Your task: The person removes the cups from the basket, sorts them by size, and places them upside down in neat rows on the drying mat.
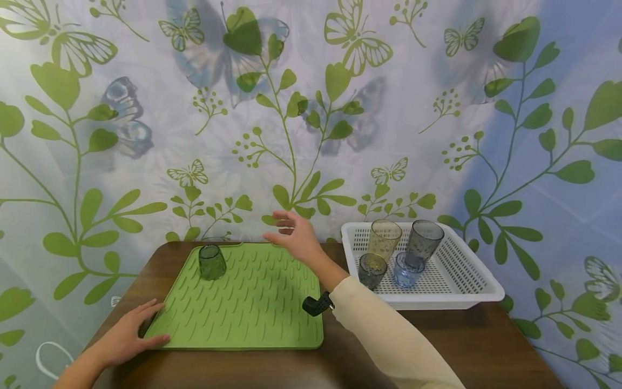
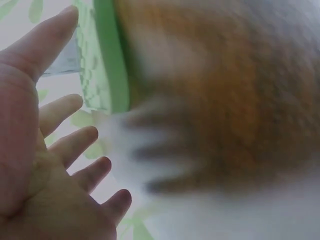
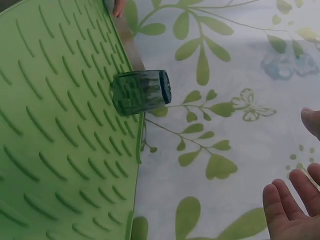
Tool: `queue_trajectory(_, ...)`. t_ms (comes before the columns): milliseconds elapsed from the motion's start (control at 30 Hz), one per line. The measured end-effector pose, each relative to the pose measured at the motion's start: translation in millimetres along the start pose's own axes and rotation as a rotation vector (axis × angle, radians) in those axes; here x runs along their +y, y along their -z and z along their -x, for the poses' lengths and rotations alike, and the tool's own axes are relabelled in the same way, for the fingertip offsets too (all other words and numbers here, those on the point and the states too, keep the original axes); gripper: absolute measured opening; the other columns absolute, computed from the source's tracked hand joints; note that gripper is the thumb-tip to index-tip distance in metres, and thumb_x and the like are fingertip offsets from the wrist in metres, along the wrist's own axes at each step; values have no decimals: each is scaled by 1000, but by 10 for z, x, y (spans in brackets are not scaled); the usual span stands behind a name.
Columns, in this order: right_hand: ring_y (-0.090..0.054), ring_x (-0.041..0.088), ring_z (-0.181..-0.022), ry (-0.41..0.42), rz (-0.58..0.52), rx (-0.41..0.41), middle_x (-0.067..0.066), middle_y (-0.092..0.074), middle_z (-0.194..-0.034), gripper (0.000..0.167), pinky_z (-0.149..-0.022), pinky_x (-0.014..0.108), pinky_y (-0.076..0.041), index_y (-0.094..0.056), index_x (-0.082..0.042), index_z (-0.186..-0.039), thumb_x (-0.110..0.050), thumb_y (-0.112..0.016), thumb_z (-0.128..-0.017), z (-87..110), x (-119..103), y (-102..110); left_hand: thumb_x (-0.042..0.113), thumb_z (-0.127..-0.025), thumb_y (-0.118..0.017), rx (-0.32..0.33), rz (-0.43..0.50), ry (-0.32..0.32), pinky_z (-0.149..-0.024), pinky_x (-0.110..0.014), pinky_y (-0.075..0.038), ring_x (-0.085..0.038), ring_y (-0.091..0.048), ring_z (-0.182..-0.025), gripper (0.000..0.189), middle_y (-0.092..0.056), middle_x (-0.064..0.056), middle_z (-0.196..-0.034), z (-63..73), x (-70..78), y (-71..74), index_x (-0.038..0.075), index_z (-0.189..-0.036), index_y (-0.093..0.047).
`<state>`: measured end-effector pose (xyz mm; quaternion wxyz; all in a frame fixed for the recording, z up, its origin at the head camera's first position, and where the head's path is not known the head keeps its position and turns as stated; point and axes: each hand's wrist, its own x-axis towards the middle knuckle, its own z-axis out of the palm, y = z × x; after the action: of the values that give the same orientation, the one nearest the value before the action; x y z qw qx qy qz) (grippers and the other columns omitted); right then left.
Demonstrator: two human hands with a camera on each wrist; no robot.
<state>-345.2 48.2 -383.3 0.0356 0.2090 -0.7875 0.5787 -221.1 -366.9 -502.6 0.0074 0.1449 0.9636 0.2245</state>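
A dark tinted glass tumbler (image 1: 211, 263) stands upside down near the far left corner of a green ridged drying mat (image 1: 252, 319). It also shows, turned sideways, in the right wrist view as a grey-blue glass (image 3: 145, 91). My left hand (image 1: 123, 335) lies at the mat's near left corner, thumb and fingers spread along the edge. In the left wrist view its fingers (image 2: 75, 145) are extended beside the mat's rim. Above the far right part of the mat hovers my right hand (image 1: 297, 236), fingers loosely bent and apart, with nothing between them.
To the right of the mat, a white perforated plastic basket (image 1: 466, 275) holds several glasses: a yellowish tall one (image 1: 385, 237), a grey tall one (image 1: 425, 237), a dark short one (image 1: 372, 273) and a blue short one (image 1: 408, 272). A patterned curtain (image 1: 311, 124) hangs behind the brown table (image 1: 437, 346).
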Motion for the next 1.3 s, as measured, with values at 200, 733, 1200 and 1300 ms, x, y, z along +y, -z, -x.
queue_trajectory(200,-64,24,-126,16,4,20,-3,-65,-137,57,-104,38,-55,-62,-28,-139,-37,-84,-87,99,11,187,40,-85,-83,126,-3,-57,-88,-72,-49,-62,-50,-125,78,-46,-38,-147,-32,135,37,-5,-142,-54)
queue_trajectory(733,-64,27,-125,55,-14,71,6,-66,-136,55,-108,46,-53,-63,-20,-138,-32,-84,-88,393,107,639,41,-92,-77,238,65,-98,-98,-71,-45,-51,-45,-138,74,-46,-22,-154,-325,922,41,9,-151,-47)
queue_trajectory(1200,-64,30,-125,79,-32,134,11,-66,-136,51,-108,48,-53,-63,-13,-137,-21,-81,-90,541,259,923,43,-94,-75,289,163,-186,-102,-66,-47,-44,-48,-140,76,-45,-17,-157,-678,1460,-84,15,-156,-42)
queue_trajectory(1300,-62,33,-126,74,-52,141,13,-65,-137,51,-110,54,-50,-63,-11,-137,-18,-81,-90,585,292,988,45,-94,-74,268,217,-179,-105,-65,-47,-42,-46,-142,76,-43,-14,-160,-742,1558,-126,20,-158,-40)
